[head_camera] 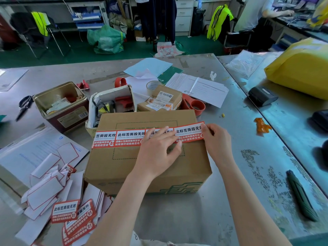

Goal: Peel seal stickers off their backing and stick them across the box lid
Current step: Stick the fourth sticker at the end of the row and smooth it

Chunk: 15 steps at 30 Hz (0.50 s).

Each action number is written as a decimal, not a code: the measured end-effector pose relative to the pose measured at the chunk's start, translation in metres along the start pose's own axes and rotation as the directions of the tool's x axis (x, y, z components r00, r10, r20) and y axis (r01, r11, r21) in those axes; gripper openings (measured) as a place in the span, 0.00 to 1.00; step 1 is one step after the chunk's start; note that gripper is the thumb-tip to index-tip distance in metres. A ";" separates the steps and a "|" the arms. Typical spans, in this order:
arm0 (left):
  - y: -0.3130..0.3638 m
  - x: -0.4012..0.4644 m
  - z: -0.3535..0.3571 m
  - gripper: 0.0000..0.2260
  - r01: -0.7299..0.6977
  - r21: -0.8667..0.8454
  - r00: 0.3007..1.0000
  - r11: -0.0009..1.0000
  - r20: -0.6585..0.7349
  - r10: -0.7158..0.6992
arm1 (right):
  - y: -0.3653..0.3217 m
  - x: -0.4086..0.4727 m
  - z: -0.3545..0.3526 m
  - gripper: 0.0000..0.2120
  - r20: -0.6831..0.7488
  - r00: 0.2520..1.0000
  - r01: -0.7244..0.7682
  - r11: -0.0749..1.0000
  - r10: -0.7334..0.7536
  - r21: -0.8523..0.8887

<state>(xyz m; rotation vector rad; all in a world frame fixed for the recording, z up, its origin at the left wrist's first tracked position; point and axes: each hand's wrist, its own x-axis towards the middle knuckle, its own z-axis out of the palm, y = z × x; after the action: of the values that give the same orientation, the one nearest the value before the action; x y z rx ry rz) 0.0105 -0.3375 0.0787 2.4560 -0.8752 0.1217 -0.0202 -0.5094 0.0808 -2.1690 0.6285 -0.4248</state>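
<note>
A row of red-and-white seal stickers [124,138] spans the lid of a cardboard box [147,164] at frame centre. The left hand [159,148] presses flat, fingers spread, on the strip; the right hand [217,141] pinches the end sticker [189,133] at the box's right edge. Unpeeled stickers [74,217] and spent backing sheets [44,187] lie lower left on the metal table [230,183].

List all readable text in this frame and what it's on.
"此标签撕毁无效" – black headline on each seal sticker stuck across the cardboard box lid.
"请确认包装完整再签收 / 如有损坏请拒绝签收" – white lines on those stickers' red band.
"封" – circled, on the red band.
"此标签撕毁无效" and "封" – on the loose stickers lower left.
Too small or blurred: small parcel labels, tin barcode label, papers.
</note>
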 end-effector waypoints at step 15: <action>0.003 -0.002 -0.004 0.23 -0.054 -0.050 0.997 0.997 0.054 0.057 | 0.001 -0.002 0.002 0.13 -0.054 0.999 0.006 1.000 -0.006 -0.001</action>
<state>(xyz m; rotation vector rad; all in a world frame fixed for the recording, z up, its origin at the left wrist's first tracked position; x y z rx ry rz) 0.0075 -0.3365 0.0828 2.4012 -0.9598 0.0519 -0.0212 -0.5079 0.0783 -2.1673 0.6519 -0.4876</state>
